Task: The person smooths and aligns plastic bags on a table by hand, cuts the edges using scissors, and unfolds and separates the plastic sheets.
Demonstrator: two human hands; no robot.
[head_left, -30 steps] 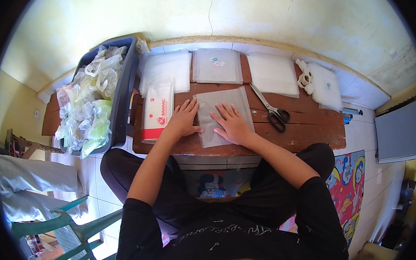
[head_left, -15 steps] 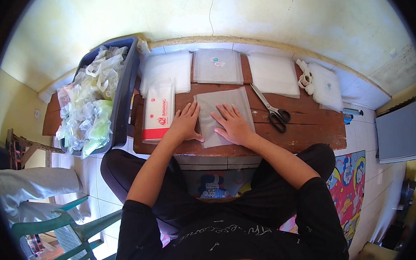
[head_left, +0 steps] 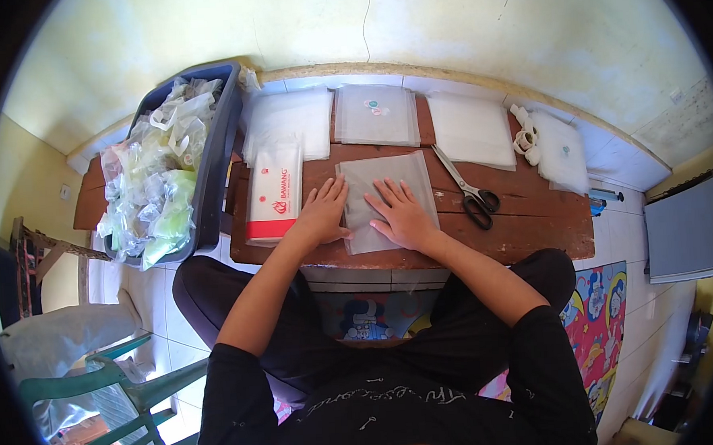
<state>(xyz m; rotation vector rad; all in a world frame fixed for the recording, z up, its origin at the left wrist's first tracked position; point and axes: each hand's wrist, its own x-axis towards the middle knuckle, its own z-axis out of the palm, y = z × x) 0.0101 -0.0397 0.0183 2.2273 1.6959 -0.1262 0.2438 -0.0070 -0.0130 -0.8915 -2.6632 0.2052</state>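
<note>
A clear plastic bag, or a small stack of them, (head_left: 394,166) lies flat near the front of the wooden bench. My left hand (head_left: 324,214) rests over its left edge with fingers spread. Flat on the middle of the plastic, my right hand (head_left: 401,212) has its fingers apart. Left of my left hand is a white and red pack printed "BAWANG" (head_left: 275,190). Black-handled scissors (head_left: 469,191) lie open to the right of my right hand.
Along the back of the bench (head_left: 526,222) sit clear bag stacks, including one with stickers (head_left: 376,115) and a plain one (head_left: 471,128). Rolls of white tape (head_left: 524,137) lie at right. A dark blue bin (head_left: 217,149) of bagged items stands left; a green chair (head_left: 140,395) is below it.
My hands stay spread on the plastic with almost no movement. The view has shifted very slightly, and the pale grey cloth shape at the far left looks different.
</note>
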